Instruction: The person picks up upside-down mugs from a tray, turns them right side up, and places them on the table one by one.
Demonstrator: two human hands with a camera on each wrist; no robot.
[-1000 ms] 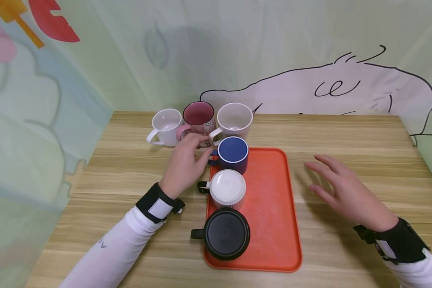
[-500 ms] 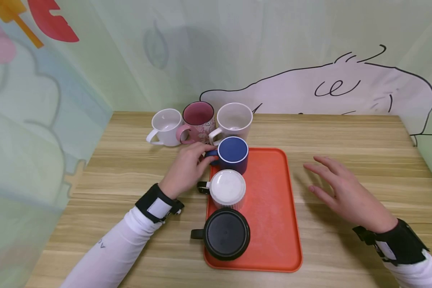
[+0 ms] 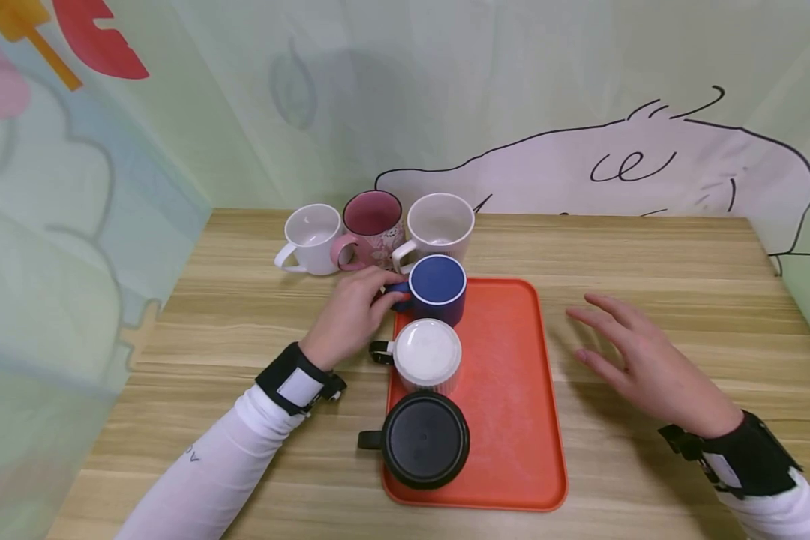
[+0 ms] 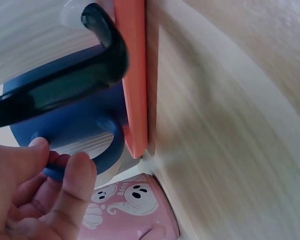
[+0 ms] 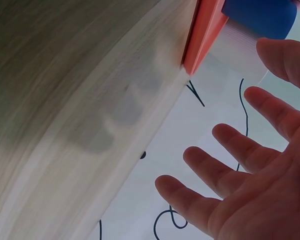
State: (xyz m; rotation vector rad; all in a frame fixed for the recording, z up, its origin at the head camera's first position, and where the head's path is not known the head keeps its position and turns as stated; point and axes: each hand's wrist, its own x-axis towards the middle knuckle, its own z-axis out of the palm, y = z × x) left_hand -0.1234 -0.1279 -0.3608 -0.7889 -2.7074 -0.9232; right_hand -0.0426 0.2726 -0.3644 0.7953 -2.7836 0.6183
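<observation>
The left hand (image 3: pixel 348 311) pinches the handle of a blue mug (image 3: pixel 437 289), which is upside down at the far left corner of the red tray (image 3: pixel 506 420). In the left wrist view, thumb and fingers curl round that blue handle (image 4: pixel 109 155). Nearer on the tray, an upside-down white mug (image 3: pixel 427 351) with a black handle and an upside-down black mug (image 3: pixel 425 441) continue the row, handles pointing left. Right of the tray, the right hand (image 3: pixel 651 367) hovers above the table with spread fingers, holding nothing.
Behind the tray, a white mug (image 3: pixel 313 238), a pink mug (image 3: pixel 373 229) with ghost pictures and a larger white mug (image 3: pixel 440 229) stand upright along the back edge. A printed cloth wall (image 3: pixel 547 90) rises behind the wooden table (image 3: pixel 648 255).
The left hand has moved slightly nearer, from beside the pink mug onto the blue mug's handle, and taken hold of it. The right hand has barely shifted.
</observation>
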